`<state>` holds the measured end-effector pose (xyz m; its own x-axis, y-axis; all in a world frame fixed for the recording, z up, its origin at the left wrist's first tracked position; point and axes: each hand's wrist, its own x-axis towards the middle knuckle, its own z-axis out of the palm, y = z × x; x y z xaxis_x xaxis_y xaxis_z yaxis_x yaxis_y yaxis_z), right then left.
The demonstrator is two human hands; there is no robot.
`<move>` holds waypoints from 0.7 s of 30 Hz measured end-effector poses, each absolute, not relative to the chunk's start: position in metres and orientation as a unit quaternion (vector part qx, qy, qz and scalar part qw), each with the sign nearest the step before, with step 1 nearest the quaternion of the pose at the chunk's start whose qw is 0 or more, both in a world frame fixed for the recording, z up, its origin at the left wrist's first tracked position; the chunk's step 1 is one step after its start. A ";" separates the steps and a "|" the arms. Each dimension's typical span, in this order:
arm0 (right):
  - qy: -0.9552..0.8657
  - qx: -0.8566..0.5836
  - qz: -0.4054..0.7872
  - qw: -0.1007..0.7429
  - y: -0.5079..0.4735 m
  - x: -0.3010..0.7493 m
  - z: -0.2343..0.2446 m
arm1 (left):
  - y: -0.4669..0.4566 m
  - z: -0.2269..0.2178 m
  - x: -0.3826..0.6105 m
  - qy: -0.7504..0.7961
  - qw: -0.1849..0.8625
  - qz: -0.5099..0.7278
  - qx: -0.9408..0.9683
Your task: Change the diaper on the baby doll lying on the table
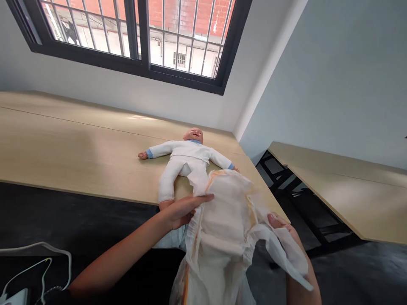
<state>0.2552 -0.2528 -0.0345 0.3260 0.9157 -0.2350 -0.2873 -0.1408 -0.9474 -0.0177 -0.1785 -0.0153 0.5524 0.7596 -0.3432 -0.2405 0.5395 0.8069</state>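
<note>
Held up in front of the body, at lower centre: a diaper (222,207), spread open, its long axis running away from the body toward the table (79,148). Grasped along its left edge by the left hand (189,207), at its right side flap (288,250) by the right hand (281,222), with fingers partly hidden on both. Lying just right of the left hand, with the main panel nearer to that hand than to the right one. White, soft, creased crosswise, ruffled at the sides, with orange-yellow trim. Beyond, on the table: a doll (189,150) in white clothes with blue cuffs, face up, partly hidden behind the diaper. Farther off, a barred window (146,63).
</note>
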 end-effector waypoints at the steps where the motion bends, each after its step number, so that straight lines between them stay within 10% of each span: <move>1: -0.266 -0.555 0.495 0.613 -0.249 0.260 -0.038 | -0.178 -0.013 -0.021 0.374 0.810 0.301 0.336; 5: -0.251 -0.512 0.533 0.625 -0.237 0.274 -0.058 | -0.175 -0.003 -0.026 0.345 0.836 0.321 0.282; 11: -0.426 -0.467 0.647 0.428 -0.257 0.237 -0.087 | -0.169 0.008 -0.016 0.273 0.846 0.367 0.273; 21: -0.385 -0.564 0.493 0.539 -0.274 0.180 -0.101 | -0.169 -0.003 -0.015 0.295 0.835 0.403 0.232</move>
<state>0.1803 -0.2745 -0.1013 0.2184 0.9656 -0.1408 -0.0977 -0.1219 -0.9877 -0.0153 -0.1695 -0.0032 0.5017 0.8095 -0.3050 -0.5359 0.5676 0.6250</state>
